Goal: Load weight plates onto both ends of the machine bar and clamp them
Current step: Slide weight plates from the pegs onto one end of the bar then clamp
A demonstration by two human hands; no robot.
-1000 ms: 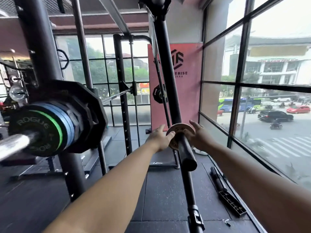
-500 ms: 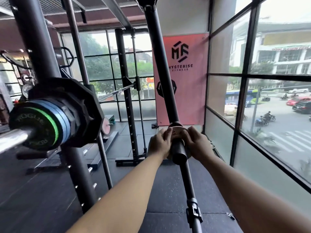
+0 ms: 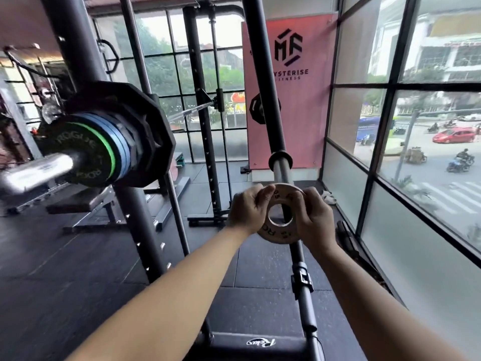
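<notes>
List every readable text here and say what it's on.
"MF", "YSTERISE": pink banner; first letter hidden, smaller line beneath blurred.
"ROGUE": black plate, green-ringed, on the left.
"RO": small plate; rest covered, numbers blurred.
Script logo on black pad: unreadable.

Left hand (image 3: pixel 247 211) and right hand (image 3: pixel 313 217) pinch rim of small tan round weight plate (image 3: pixel 279 234), just below silver steel bar sleeve (image 3: pixel 281 171); black-green-blue plate stack (image 3: pixel 104 149) well left of sleeve.
</notes>
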